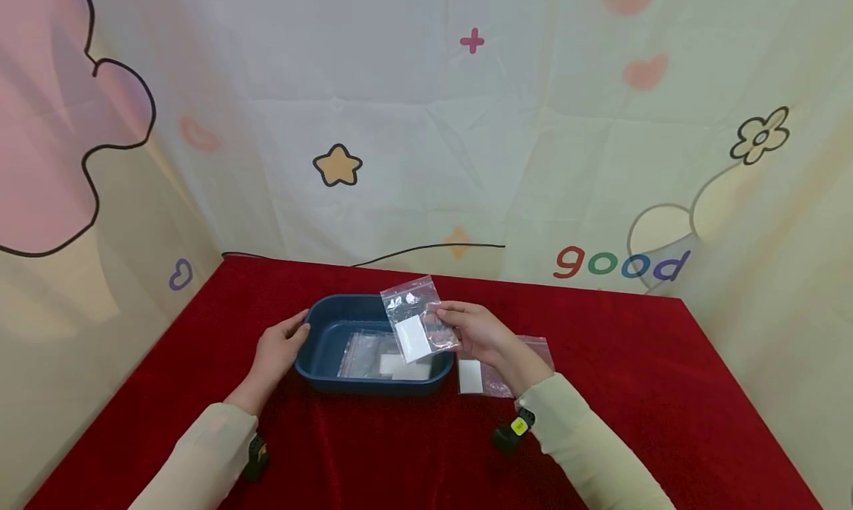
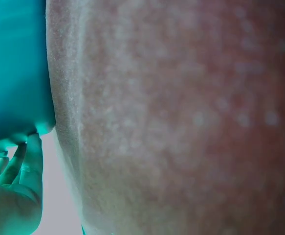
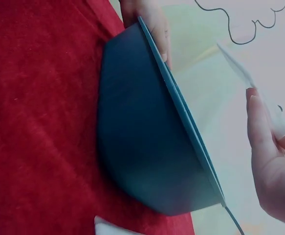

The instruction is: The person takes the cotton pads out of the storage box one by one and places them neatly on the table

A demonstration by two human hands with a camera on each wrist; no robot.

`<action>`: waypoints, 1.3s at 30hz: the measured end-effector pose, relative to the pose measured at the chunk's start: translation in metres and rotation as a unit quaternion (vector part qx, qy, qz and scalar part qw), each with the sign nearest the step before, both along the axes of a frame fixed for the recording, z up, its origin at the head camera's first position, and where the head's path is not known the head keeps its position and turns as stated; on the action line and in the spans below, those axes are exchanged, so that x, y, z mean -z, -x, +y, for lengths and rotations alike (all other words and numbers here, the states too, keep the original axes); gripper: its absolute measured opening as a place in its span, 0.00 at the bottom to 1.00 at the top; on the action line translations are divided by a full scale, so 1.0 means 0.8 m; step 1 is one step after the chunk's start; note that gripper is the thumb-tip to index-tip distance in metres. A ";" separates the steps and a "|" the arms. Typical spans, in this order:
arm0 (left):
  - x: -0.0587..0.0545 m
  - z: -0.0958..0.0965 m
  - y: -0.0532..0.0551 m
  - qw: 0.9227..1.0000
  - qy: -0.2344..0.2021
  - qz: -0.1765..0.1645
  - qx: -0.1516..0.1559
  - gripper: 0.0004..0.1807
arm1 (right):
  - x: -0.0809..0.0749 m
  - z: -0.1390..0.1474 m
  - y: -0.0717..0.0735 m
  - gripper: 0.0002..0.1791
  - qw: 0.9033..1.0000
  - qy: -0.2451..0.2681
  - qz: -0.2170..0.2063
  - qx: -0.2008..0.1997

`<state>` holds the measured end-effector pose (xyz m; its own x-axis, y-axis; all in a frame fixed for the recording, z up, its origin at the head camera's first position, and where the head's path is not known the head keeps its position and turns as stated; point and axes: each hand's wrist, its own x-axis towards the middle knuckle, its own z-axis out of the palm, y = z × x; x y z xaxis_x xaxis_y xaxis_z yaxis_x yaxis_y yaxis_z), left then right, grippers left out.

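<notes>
A blue plastic basin (image 1: 326, 383) sits on the red cloth. My left hand (image 1: 276, 351) grips its left rim, and the right wrist view shows these fingers (image 3: 159, 41) at the far rim. Above the basin's right side, my right hand (image 1: 483, 336) pinches a clear zip-lock bag (image 1: 436, 314) with a white piece inside by its right edge, thumb on the near face. In the right wrist view the bag (image 3: 240, 68) appears edge-on. More clear bags (image 1: 363, 354) with white pieces lie in the basin. Beneath my right forearm, another zip-lock bag (image 1: 493, 383) is partly hidden.
Red cloth (image 1: 373, 451) covers the table. Behind it hangs a pale printed curtain (image 1: 400, 199), which also runs along both sides. Each wrist wears a small dark camera (image 1: 509, 436) on a strap.
</notes>
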<state>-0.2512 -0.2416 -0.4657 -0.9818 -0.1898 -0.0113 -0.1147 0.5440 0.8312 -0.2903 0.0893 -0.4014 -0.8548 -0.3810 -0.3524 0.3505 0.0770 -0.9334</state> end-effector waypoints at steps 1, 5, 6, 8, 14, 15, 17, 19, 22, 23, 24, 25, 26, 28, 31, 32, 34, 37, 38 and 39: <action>0.000 0.000 0.000 1.000 0.001 0.000 0.000 0.27 | 0.001 0.003 -0.002 0.23 1.000 0.002 0.005 -0.001; -0.001 0.001 0.000 1.000 0.001 -0.006 -0.002 0.27 | 0.007 0.017 -0.008 0.24 1.000 0.012 0.009 0.000; -0.001 0.001 0.000 1.000 0.001 -0.007 -0.002 0.27 | 0.009 0.020 -0.010 0.24 1.000 0.013 0.008 0.003; -0.001 0.001 -0.001 1.000 0.002 -0.009 -0.003 0.27 | 0.013 0.027 -0.013 0.24 1.000 0.016 0.009 0.006; -0.002 0.001 0.000 1.000 -0.001 -0.010 -0.002 0.27 | 0.014 0.053 -0.018 0.25 0.999 0.029 0.019 0.019; -0.002 0.000 0.000 1.000 -0.001 -0.010 -0.002 0.27 | 0.014 0.057 -0.018 0.25 0.999 0.030 0.021 0.024; -0.002 0.000 0.000 1.000 -0.002 -0.010 -0.002 0.27 | 0.013 0.066 -0.018 0.26 0.999 0.029 0.021 0.033; -0.001 0.000 0.000 1.000 -0.001 -0.010 -0.002 0.27 | 0.014 0.076 -0.018 0.27 0.998 0.028 0.018 0.044; 0.000 0.000 0.000 1.000 -0.002 -0.011 -0.002 0.27 | 0.016 0.093 -0.021 0.25 0.998 0.033 0.014 0.056; 0.000 0.000 0.000 1.000 -0.002 -0.011 -0.002 0.27 | 0.018 0.099 -0.021 0.23 0.997 0.040 0.015 0.057; 0.000 0.001 0.000 1.000 -0.002 -0.011 -0.002 0.27 | 0.018 0.105 -0.023 0.20 0.997 0.045 0.014 0.058; 0.000 0.000 0.000 1.000 -0.002 -0.011 -0.002 0.27 | 0.019 0.109 -0.024 0.18 0.997 0.050 0.016 0.057; 0.000 0.000 0.000 1.000 -0.003 -0.011 -0.002 0.27 | 0.019 0.113 -0.025 0.16 0.997 0.054 0.019 0.056; 0.000 -0.001 0.000 1.000 -0.002 -0.012 -0.003 0.27 | 0.019 0.121 -0.026 0.14 0.997 0.058 0.024 0.054; 0.000 -0.001 0.000 1.000 -0.002 -0.013 -0.003 0.27 | 0.020 0.132 -0.025 0.13 0.996 0.056 0.026 0.059; 0.000 -0.001 0.000 1.000 -0.001 -0.014 -0.004 0.27 | 0.020 0.136 -0.025 0.14 0.996 0.055 0.025 0.061; 0.000 -0.001 0.000 1.000 -0.002 -0.009 -0.005 0.27 | 0.021 0.144 -0.026 0.14 0.996 0.051 0.023 0.066; 0.001 0.001 0.000 1.000 -0.004 -0.004 -0.006 0.27 | 0.023 0.157 -0.027 0.13 0.996 0.044 0.020 0.074; 0.001 0.001 0.000 1.000 -0.004 -0.001 -0.006 0.27 | 0.024 0.162 -0.028 0.13 0.996 0.041 0.019 0.077; 0.000 0.002 0.000 1.000 -0.006 -0.001 -0.007 0.27 | 0.025 0.167 -0.028 0.12 0.996 0.035 0.018 0.080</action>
<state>-0.2508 -0.2404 -0.4659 -0.9791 -0.2028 -0.0149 -0.1230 0.5324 0.8375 -0.2679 0.2227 -0.4216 -0.9184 -0.2614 -0.2969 0.3185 -0.0434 -0.9469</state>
